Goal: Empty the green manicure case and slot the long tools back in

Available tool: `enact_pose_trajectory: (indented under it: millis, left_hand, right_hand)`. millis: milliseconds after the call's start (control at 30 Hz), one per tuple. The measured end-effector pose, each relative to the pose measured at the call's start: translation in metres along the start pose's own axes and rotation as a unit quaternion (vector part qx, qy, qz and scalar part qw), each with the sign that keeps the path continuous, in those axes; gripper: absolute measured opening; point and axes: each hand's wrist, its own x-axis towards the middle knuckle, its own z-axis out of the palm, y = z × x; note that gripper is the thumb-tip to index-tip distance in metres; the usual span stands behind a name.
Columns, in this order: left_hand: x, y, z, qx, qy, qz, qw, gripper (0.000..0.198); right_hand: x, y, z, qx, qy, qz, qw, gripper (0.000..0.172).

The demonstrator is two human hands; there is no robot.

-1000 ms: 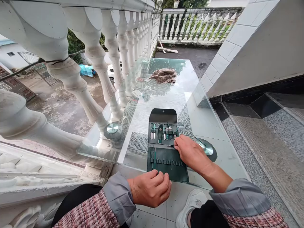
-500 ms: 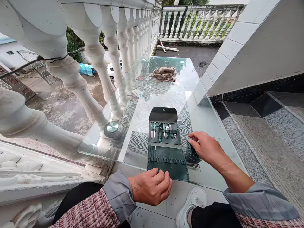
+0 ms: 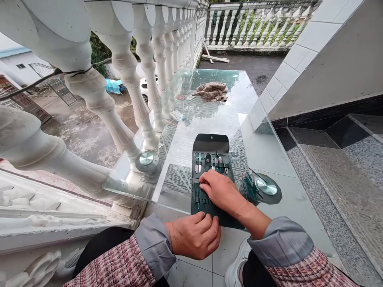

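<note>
Where balustrade [image 3: 125, 79] borders glass table [image 3: 209, 119], fingers curled, pinching tool case [image 3: 211, 142] edge.

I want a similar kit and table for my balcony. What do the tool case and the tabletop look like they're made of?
The tool case looks like dark green leather or imitation leather: matte, foldable, with a snap on its flap. The tabletop is clear glass: it shows the floor beneath and mirrors the balusters.

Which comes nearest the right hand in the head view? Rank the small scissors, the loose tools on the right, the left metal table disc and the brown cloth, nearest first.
From the right hand:
1. Small scissors, in the case just ahead-left of the fingertips.
2. Loose tools, on the glass to the right; nearly as close.
3. Left metal table disc, off to the left.
4. Brown cloth, at the far end.
</note>
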Motion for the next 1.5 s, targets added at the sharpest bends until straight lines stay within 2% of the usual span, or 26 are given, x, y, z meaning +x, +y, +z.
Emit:
enact_pose_trajectory:
  millis: [133,300,400,500,567,633,700,767,833,933,1033,1133,1267,1367,1433,1500]
  left_hand:
    - [-0.001,0.001,-0.001,0.001,-0.010,0.002,1.000,0.028]
    - [-0.002,0.001,-0.001,0.010,-0.018,0.005,1.000,0.028]
    - [-0.001,0.001,-0.001,0.009,-0.018,0.009,1.000,0.028]
    - [-0.001,0.000,-0.001,0.010,-0.020,0.010,1.000,0.028]
    - [-0.001,0.000,-0.002,0.011,-0.019,0.009,1.000,0.028]
    - [-0.001,0.000,-0.003,0.013,-0.014,0.008,1.000,0.027]
    - [-0.001,0.000,-0.004,0.016,-0.008,0.005,1.000,0.027]
    - [0.000,-0.001,-0.005,0.016,-0.005,0.002,1.000,0.026]
    - [0.001,-0.001,-0.005,0.015,-0.007,0.001,1.000,0.025]
    - [0.001,-0.001,-0.005,0.011,-0.015,0.006,1.000,0.025]
    - [0.001,0.000,-0.003,0.008,-0.028,0.012,0.999,0.026]
    - [0.001,0.000,-0.002,0.007,-0.031,0.012,0.999,0.026]
    - [0.002,-0.001,-0.002,0.007,-0.019,0.008,1.000,0.025]
    - [0.003,-0.001,-0.002,0.011,-0.012,0.008,1.000,0.025]
    - [0.004,-0.001,-0.002,0.014,-0.010,0.007,1.000,0.026]
    - [0.004,0.000,-0.002,0.015,-0.011,0.005,1.000,0.027]
  right_hand:
    - [0.006,0.002,-0.001,0.027,-0.017,0.013,0.999,0.007]
    - [0.010,0.002,0.000,0.052,-0.024,0.020,0.998,0.012]
    - [0.012,0.001,-0.001,0.055,0.000,0.031,0.998,0.014]
    - [0.017,0.008,-0.014,0.090,0.058,0.062,0.992,0.013]
    - [0.019,0.020,-0.031,0.159,0.104,0.108,0.976,0.012]
    - [0.018,0.037,-0.049,0.281,0.135,0.152,0.938,0.009]
    - [0.013,0.057,-0.066,0.380,0.185,0.161,0.892,0.006]
    - [0.004,0.076,-0.077,0.412,0.219,0.170,0.868,0.007]
    - [-0.004,0.092,-0.079,0.394,0.172,0.188,0.883,0.007]
    - [-0.013,0.106,-0.069,0.325,0.075,0.211,0.919,0.004]
    - [-0.015,0.107,-0.054,0.222,0.041,0.206,0.952,0.006]
    - [-0.013,0.103,-0.048,0.087,0.046,0.181,0.979,0.009]
    - [-0.011,0.090,-0.049,-0.030,0.125,0.142,0.981,0.016]
    - [-0.012,0.068,-0.041,0.012,0.172,0.063,0.983,0.019]
    - [-0.012,0.048,-0.031,0.068,0.142,0.004,0.988,0.018]
    - [-0.011,0.027,-0.019,0.079,0.087,-0.024,0.993,0.019]
